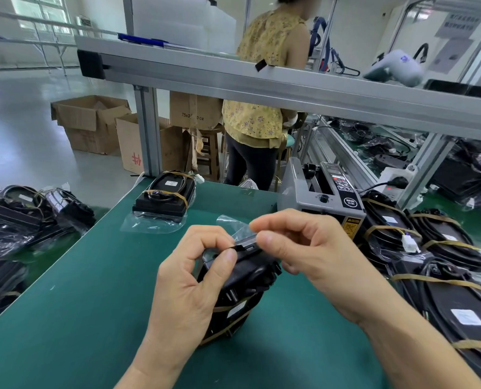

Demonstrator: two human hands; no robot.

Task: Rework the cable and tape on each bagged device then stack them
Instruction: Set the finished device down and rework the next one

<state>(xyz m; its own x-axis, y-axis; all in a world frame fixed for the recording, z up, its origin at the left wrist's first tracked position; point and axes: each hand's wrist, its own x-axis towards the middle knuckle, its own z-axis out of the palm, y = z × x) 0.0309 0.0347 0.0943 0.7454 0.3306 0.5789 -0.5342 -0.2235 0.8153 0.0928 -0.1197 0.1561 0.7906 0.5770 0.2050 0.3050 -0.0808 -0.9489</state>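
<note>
A black bagged device (244, 279) with brown tape bands stands on end on the green table (79, 304), between my hands. My left hand (188, 279) grips its upper left side, thumb pressed on the top edge. My right hand (298, 248) pinches the clear bag's top at the device's upper end, fingers curled. A second bagged device (164, 196), taped and with its cable coiled on top, lies flat at the table's far left corner.
A grey tape dispenser (320, 197) stands at the far right of the table. Taped devices (441, 256) are piled to the right, bagged ones (23, 217) on the left. A person (261, 94) stands beyond the table; cardboard boxes (93, 122) sit on the floor.
</note>
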